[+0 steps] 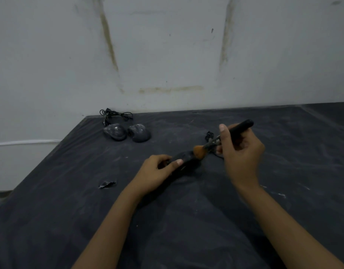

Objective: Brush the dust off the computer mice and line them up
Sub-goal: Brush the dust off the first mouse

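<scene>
Currently mid-task, first mouse under brush. Left hand (159, 167) grips black mouse (188, 162) near centre of cloth-covered table (70, 191), thumb and fingers curled round near end. Right hand (241, 150), at 2 o'clock from it, pinches brush (199, 150) by handle; orange bristles touch mouse's far end. Held mouse dark, little dust visible. At 10 o'clock: second mouse (115, 132) and third mouse (139, 133), side by side, grey-dusted, judged unbrushed. Line-up not yet done.

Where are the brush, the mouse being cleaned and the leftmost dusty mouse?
brush (243, 126): head view, its black handle.
mouse being cleaned (188, 161): head view, its dark top.
leftmost dusty mouse (115, 132): head view, its back.
</scene>
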